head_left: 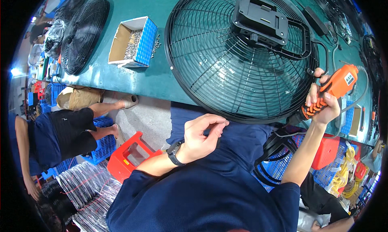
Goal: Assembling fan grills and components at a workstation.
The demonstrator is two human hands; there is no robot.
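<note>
A large round black fan (202, 82) with a wire guard lies on the green table in front of me. On top of it sit a black rectangular housing (260, 20) and a looped black handle (305, 40). My left hand (202, 137) is at the fan's near rim, thumb and fingertips pinched together; whatever they may hold is too small to make out. My right hand (326, 107) grips an orange electric screwdriver (341, 81) at the fan's right side, its dark nose pointing down toward me.
An open blue-and-white cardboard box (146, 42) of small screws (133, 44) stands left of the fan, with loose screws beside it. Another black fan guard (85, 36) lies farther left. A red stool (129, 155) stands on the floor below. A person (56, 139) is at the left.
</note>
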